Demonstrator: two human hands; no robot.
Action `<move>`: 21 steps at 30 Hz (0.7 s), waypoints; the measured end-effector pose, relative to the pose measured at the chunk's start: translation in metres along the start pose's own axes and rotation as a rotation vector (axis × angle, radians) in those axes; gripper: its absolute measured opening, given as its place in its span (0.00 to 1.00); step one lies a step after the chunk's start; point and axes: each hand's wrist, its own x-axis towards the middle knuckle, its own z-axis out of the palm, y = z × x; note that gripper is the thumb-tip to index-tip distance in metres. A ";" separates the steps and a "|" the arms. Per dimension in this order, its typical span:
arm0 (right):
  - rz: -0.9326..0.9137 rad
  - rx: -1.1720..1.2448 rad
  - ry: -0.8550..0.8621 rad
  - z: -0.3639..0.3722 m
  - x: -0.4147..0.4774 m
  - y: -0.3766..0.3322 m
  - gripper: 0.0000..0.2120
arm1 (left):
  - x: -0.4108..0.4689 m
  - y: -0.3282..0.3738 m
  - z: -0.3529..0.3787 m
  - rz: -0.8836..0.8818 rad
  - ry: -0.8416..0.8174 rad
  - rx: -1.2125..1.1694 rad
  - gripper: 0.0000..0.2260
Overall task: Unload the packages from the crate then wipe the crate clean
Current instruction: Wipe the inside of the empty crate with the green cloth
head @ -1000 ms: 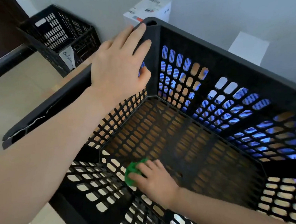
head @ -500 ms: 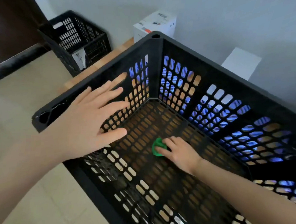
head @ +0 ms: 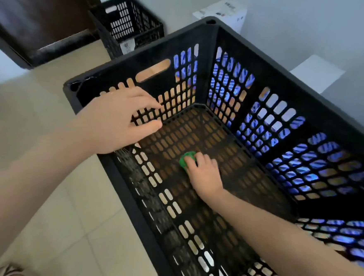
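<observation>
Black crate (head: pixel 316 98): empty of packages. Green cloth (head: pixel 185 159): on the crate floor, bunched under our right hand (head: pixel 205 175), whose curled fingers (head: pixel 192 165) press its near edge. Left hand (head: pixel 119 120): half-curled at the far end wall, holding nothing.

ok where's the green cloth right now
In the head view, the green cloth sits under the right hand on the crate floor, toward its far left corner.
</observation>
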 end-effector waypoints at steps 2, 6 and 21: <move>-0.170 0.048 -0.084 0.001 -0.018 -0.038 0.22 | -0.001 0.001 0.000 -0.045 -0.003 -0.006 0.31; -0.374 0.051 -0.253 -0.004 -0.035 -0.065 0.27 | 0.000 0.004 -0.003 -0.111 0.001 -0.019 0.31; -0.071 -0.126 -0.078 -0.035 0.017 0.082 0.22 | -0.004 0.008 -0.005 -0.177 0.013 -0.069 0.25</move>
